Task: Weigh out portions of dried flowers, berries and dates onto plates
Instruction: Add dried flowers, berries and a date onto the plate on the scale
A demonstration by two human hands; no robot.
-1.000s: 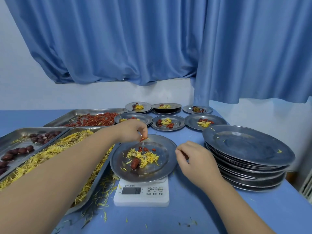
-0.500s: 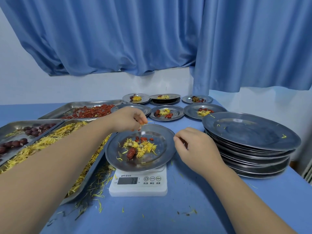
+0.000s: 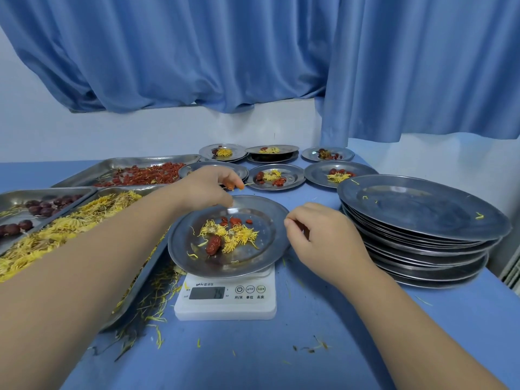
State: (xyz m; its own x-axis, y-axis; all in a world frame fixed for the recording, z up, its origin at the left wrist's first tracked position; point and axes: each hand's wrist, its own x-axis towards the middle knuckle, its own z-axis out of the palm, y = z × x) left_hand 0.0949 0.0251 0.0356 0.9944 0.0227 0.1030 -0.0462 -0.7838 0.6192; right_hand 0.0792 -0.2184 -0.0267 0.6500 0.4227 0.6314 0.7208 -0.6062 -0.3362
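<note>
Blue tabletop (image 3: 281, 356): steel plate (image 3: 253, 257) rests on the kitchen scale (image 3: 225, 302) for weighing; above the scale, our left hand (image 3: 205, 187) pinches goji berries (image 3: 231, 187) to add; our right hand (image 3: 323, 240), beside the scale, is curled, contents unclear.

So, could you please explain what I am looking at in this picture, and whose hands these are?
No machine here: a person wears a camera on the head, so you look down at their two hands. The left hand pinches a few red berries near the far rim of a metal plate sitting on a white kitchen scale. That plate carries dried yellow flowers and a date. The right hand is curled beside the plate; whether it holds anything is hidden. Around them: supply trays left, filled plates behind, a stack of spare plates right.
</note>
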